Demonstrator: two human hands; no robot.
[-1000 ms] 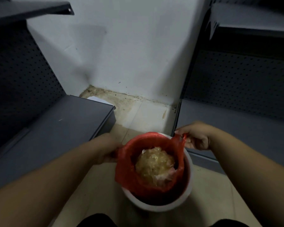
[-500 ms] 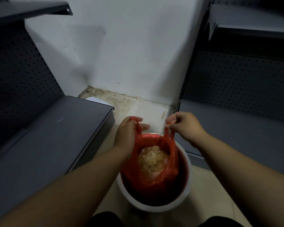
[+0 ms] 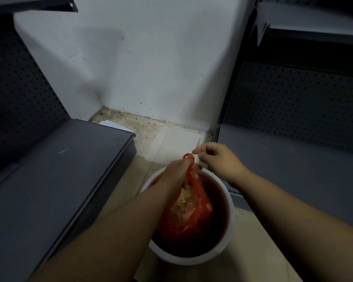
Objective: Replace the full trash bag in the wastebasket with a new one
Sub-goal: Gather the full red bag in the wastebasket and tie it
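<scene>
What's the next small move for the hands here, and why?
Probably lift the red bag straight up out of the wastebasket. The left hand has both handles gathered in one fist, a loop poking out on top, and the bag's body sits inside the rim. The right hand is beside it, holding nothing that shows, so it could steady the wastebasket.

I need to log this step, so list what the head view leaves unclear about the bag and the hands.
- Left hand: its fingers are hidden behind the gathered neck of the red bag.
- Bag bottom: lost in shadow inside the white wastebasket.
- Right hand: pinched shut, with nothing visibly in it.
- Replacement bag: none in frame.
</scene>
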